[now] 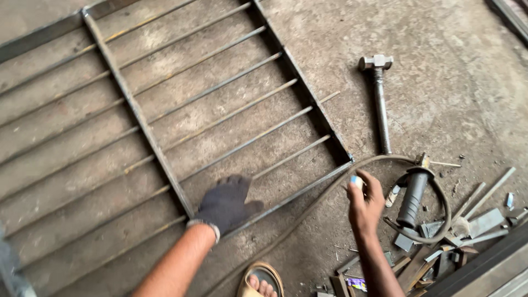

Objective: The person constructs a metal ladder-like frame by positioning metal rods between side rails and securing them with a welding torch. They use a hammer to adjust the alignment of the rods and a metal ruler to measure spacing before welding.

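Steel grille frame [165,110] lies flat on concrete floor [451,99], fills upper left + centre of frame; thin rods run across between flat bars.

L hand [225,204], dark knit glove, lower centre: fingers spread, palm down, pressed onto grille near its lower corner. Grips nothing. Looks like bracing/steadying the frame, glove prob. for rough or hot metal.

R hand [364,204], bare, right of centre: fingers curled closed round a small whitish piece w/ blue tip [357,181], held upright just off grille's corner. Can't tell what it is – chalk or marker maybe.

Electrode holder w/ black grip [413,197] sits right of R hand, its cable [308,212] looping round it and off to lower left. Hammer [379,99] lies upper right, well apart. Metal offcuts [467,231] heaped lower right. Sandalled foot [263,283] at bottom edge.
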